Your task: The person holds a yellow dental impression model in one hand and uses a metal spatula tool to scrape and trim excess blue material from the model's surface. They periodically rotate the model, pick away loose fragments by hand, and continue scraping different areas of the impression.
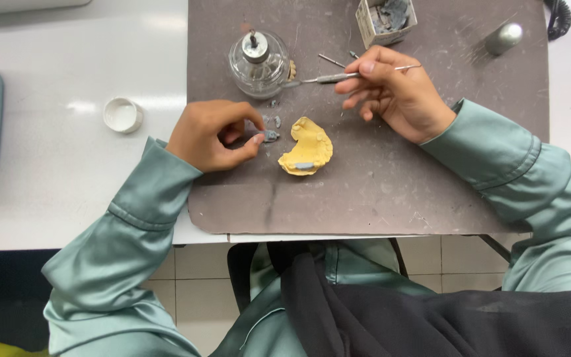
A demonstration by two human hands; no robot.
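Now | left hand (211, 135) grip clamped on grey wax piece (270, 135) | right hand (391, 92) grip clamped on metal carver (338, 77)

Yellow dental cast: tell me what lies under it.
The yellow dental cast rests on a grey-brown mat, which covers the white table. Whatever sits directly beneath the cast is hidden.

Bright, even overhead light falls across the white desk (67, 165), leaving soft glare patches on its glossy surface near the small white cap (123, 114). Highlights glint on the glass burner (259, 64) and the metal cylinder (503, 38). Shadows are short and faint, pooling just under the hands on the grey mat (391, 185). Satin sleeves (133, 231) carry a sheen. Focus is fairly sharp at centre; fine detail is slightly soft throughout, and the floor below is dim.
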